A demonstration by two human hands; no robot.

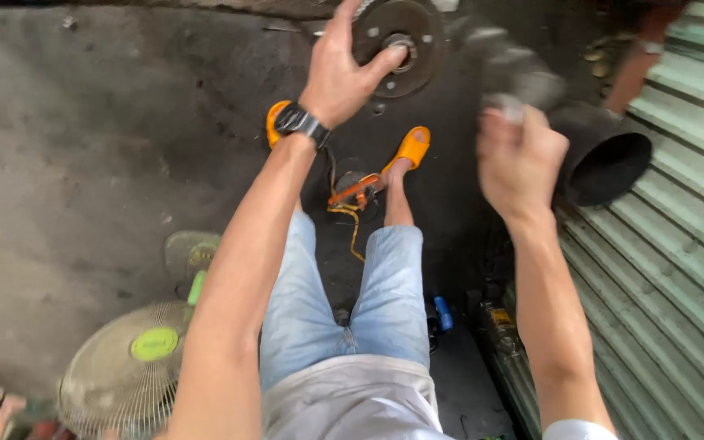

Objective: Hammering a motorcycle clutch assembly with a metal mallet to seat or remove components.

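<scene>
My left hand, with a black watch on the wrist, reaches forward and grips the edge of a dark round metal disc with bolt holes, thumb pressed near its centre hub. My right hand is closed in a fist around a blurred grey object that runs up toward the disc; what it is I cannot tell. Below the hands are my legs in light blue shorts and feet in orange sandals on the dark floor.
A wide black pipe lies open-ended at the right beside a green corrugated shutter. A small device with orange wires sits between my feet. A floor fan lies at lower left. Another person's arm shows at top right.
</scene>
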